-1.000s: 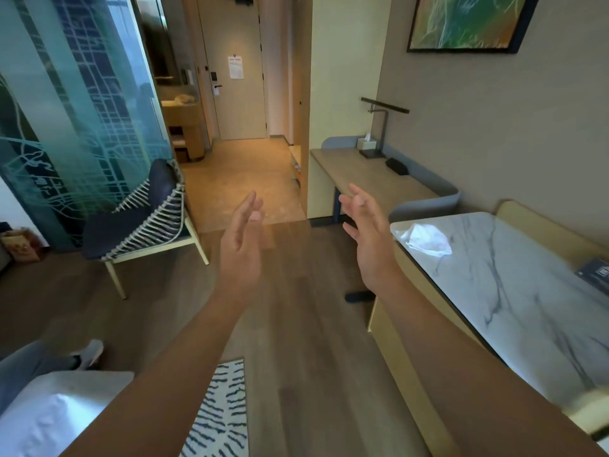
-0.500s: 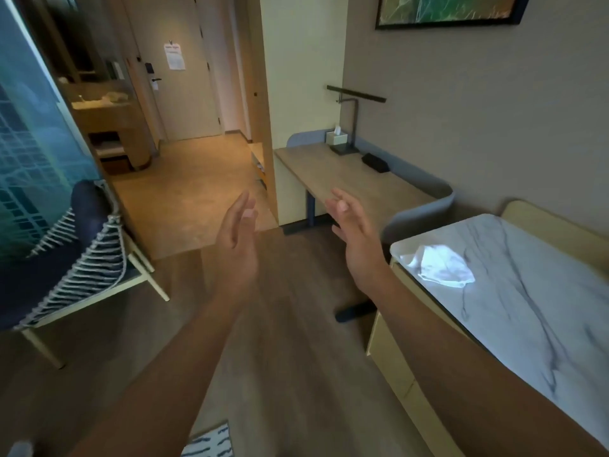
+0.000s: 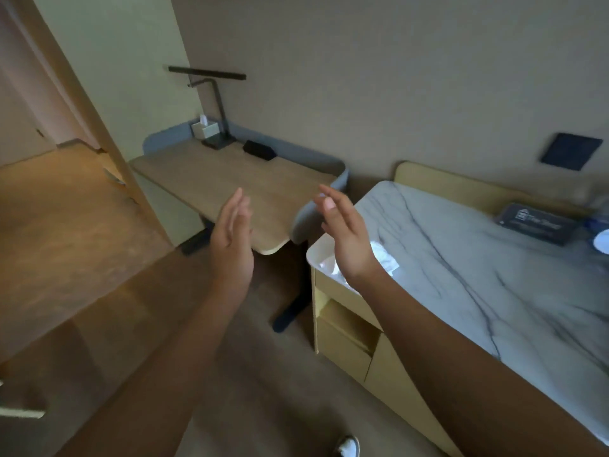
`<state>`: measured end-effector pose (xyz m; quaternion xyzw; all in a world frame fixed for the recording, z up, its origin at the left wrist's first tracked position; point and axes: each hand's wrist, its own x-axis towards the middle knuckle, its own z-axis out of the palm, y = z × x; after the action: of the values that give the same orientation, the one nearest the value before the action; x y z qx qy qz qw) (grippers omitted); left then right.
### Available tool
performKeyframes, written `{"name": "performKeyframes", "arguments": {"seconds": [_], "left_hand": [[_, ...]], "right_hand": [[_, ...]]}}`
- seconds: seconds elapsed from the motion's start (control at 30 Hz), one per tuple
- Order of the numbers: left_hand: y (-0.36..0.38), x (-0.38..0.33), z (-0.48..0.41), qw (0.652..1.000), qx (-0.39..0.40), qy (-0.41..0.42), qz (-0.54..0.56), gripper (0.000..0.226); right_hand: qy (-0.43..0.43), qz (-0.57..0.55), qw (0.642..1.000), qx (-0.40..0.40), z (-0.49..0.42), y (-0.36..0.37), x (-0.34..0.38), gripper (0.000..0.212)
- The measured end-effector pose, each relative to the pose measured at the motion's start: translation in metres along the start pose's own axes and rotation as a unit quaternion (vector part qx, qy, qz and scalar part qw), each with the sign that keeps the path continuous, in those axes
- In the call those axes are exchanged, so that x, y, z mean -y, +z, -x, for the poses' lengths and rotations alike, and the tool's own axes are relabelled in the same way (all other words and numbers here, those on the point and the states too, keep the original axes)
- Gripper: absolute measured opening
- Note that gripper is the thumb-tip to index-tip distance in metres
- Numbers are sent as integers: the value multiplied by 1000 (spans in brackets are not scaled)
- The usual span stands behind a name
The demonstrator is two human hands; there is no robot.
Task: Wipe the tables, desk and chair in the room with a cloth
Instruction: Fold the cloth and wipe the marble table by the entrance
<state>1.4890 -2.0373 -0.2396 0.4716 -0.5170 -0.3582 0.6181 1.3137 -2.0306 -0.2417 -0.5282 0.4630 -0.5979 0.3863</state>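
Note:
A white cloth (image 3: 385, 262) lies crumpled on the near left corner of the marble table top (image 3: 478, 268); my right wrist covers most of it. My right hand (image 3: 346, 239) is raised above that corner with straight fingers and holds nothing. My left hand (image 3: 232, 239) is held up to the left, palm facing inward, fingers straight and empty, in front of the wooden desk (image 3: 230, 183). The chair is out of view.
On the desk's far edge stand a black lamp (image 3: 214, 103), a white tissue box (image 3: 206, 128) and a small black object (image 3: 258, 150). A dark booklet (image 3: 534, 222) lies on the marble top. The yellow cabinet (image 3: 349, 331) sits under the marble. Wood floor stretches left toward the hallway.
The view has swung right and closer to the desk and marble table; the chair and glass wall have left the frame. My right hand now hangs over the cloth. Both hands stay empty.

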Motion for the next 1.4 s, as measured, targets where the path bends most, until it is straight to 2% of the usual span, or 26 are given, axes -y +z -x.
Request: {"name": "performKeyframes", "arguments": {"seconds": [0.13, 0.27, 0.4, 0.53, 0.8, 0.97, 1.07, 1.17, 1.3, 1.33, 1.4], "left_hand": [[69, 23, -50, 996, 82, 0, 20, 38], [137, 38, -91, 988, 154, -6, 32, 38], [190, 47, -116, 975, 215, -21, 53, 34], [232, 60, -130, 961, 262, -35, 75, 36], [287, 95, -165, 919, 379, -31, 105, 44], [298, 121, -199, 900, 424, -26, 94, 43], [292, 157, -207, 866, 498, -39, 30, 44], [278, 204, -204, 807, 579, -34, -114, 52], [260, 266, -201, 685, 663, 9, -302, 63], [254, 278, -200, 663, 672, 15, -329, 65], [245, 292, -200, 643, 672, 10, -368, 67]], "right_hand": [[13, 14, 998, -68, -49, -46, -22, 64], [10, 2, 993, -120, -93, -86, -34, 54], [31, 13, 984, -177, -114, -123, -44, 68], [45, 48, 969, -237, -117, -157, -61, 66], [61, 61, 931, -354, -121, -180, -71, 51], [58, 82, 920, -379, -135, -169, -81, 46], [105, 154, 914, -360, -141, -155, -112, 38], [227, 286, 888, -278, -137, -141, -157, 45], [361, 452, 809, -103, -124, -122, -210, 62], [382, 477, 788, -74, -120, -118, -220, 64], [412, 503, 759, -42, -112, -111, -238, 68]]}}
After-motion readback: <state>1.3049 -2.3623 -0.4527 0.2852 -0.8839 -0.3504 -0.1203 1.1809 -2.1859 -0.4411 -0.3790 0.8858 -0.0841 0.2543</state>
